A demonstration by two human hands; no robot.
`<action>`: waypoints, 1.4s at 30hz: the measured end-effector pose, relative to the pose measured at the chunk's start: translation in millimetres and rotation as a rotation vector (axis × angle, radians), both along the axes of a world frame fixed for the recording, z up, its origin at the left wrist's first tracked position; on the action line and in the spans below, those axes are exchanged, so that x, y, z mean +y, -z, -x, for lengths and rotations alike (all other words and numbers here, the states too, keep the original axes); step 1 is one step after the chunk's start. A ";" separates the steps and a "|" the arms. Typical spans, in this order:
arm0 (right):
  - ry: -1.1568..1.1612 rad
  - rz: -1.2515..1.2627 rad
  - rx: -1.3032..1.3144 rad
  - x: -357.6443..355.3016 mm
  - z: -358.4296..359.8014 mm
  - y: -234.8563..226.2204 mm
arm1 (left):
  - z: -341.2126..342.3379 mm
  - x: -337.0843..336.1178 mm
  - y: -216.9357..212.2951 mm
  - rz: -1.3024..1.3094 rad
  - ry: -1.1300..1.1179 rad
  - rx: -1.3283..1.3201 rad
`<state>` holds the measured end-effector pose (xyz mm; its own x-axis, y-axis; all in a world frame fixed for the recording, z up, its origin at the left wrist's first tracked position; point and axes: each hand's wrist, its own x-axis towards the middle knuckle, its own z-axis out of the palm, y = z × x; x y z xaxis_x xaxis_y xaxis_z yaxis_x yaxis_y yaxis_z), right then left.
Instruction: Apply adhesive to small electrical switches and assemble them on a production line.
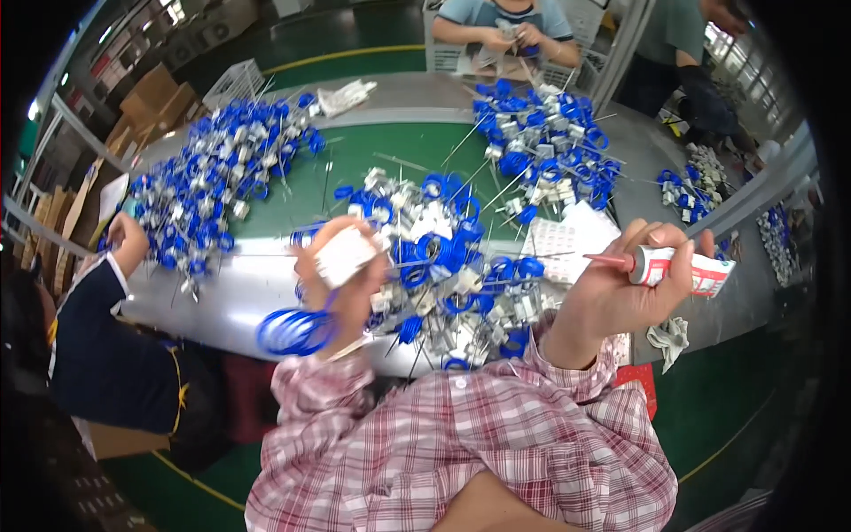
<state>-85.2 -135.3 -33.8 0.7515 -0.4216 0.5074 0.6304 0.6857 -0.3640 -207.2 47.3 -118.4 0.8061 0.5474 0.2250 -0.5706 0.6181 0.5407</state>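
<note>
My left hand (356, 301) is closed around a white block-shaped part (344, 255), slightly smeared by motion. A loose coil of blue wire (294, 332) hangs beside that hand and appears to belong to the part. My right hand (612, 306) grips a white and red glue tube (687, 271), its thin red nozzle pointing left toward the middle of the bench. Between my hands lies a heap of blue coiled wires with white and grey blocks (443, 253). Sheets of white paper with small printed marks (554, 244) lie just beyond my right hand.
More heaps of blue-wired parts lie at the far left (213, 168) and far right (550, 151). A crumpled pale glove (669, 340) rests at the bench's near right edge. Co-workers sit at the left (115, 346) and across the bench (510, 27). Metal posts (753, 191) stand to the right.
</note>
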 end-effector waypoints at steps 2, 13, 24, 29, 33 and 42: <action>-0.059 0.037 -0.106 10.3 14.7 -4.7 | -26.1 -22.5 -13.0 -0.213 0.079 -0.004; 0.041 0.145 -0.288 33.4 22.0 4.1 | -46.4 -74.6 -23.4 -0.184 0.285 0.073; 0.044 0.305 -0.269 30.1 19.9 15.9 | -51.5 -73.3 -19.9 -0.244 0.319 0.051; -0.009 0.423 -0.347 20.7 18.1 21.6 | -47.2 -68.2 -19.9 -0.254 0.415 0.083; -0.016 0.415 -0.343 21.8 16.1 21.7 | -46.4 -68.2 -17.6 -0.248 0.393 0.104; 0.002 0.395 -0.357 27.3 18.7 20.0 | -50.5 -75.0 -11.3 -0.027 0.407 -0.083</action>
<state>-104.0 -108.1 -53.8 0.5024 -0.1479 0.8519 0.7635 0.5384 -0.3568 -156.6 -27.7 -107.1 0.9340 0.1807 0.3083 -0.3250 0.7884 0.5223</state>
